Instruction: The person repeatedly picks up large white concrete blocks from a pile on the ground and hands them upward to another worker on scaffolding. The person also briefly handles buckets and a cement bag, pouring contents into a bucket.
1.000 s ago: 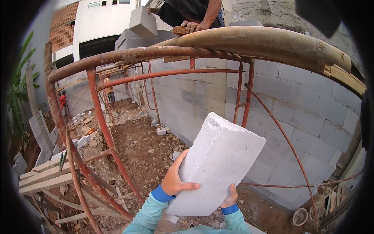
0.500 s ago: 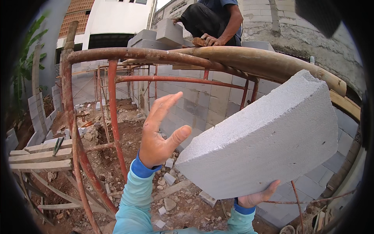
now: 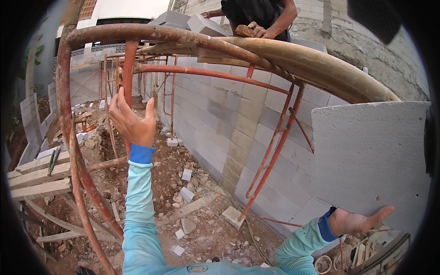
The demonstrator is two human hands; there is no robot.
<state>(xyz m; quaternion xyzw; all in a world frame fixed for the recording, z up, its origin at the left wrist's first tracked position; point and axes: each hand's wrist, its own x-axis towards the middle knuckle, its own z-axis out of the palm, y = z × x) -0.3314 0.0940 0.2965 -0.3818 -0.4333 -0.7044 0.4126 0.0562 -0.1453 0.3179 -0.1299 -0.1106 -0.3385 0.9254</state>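
The block (image 3: 371,156), a grey slab with a flat, grainy, lightly pitted face, was at the right, near side. The right hand (image 3: 350,222) supported it at its lower edge: the grip was grasping the block, one digit lying across the near face, the others hidden. The left hand (image 3: 136,123) was at the left, its grip released, fingers spread and curved; it overlapped the upright of the red, paint-worn tubular frame (image 3: 151,33), and contact could not be determined. A smooth, rounded bamboo pole (image 3: 321,66) crossed the far side. Beyond the frame stood a wall (image 3: 201,119) of flat grey blocks. Rough timber planks (image 3: 41,176) were at the far left. Stony brown soil (image 3: 211,229) lay below.
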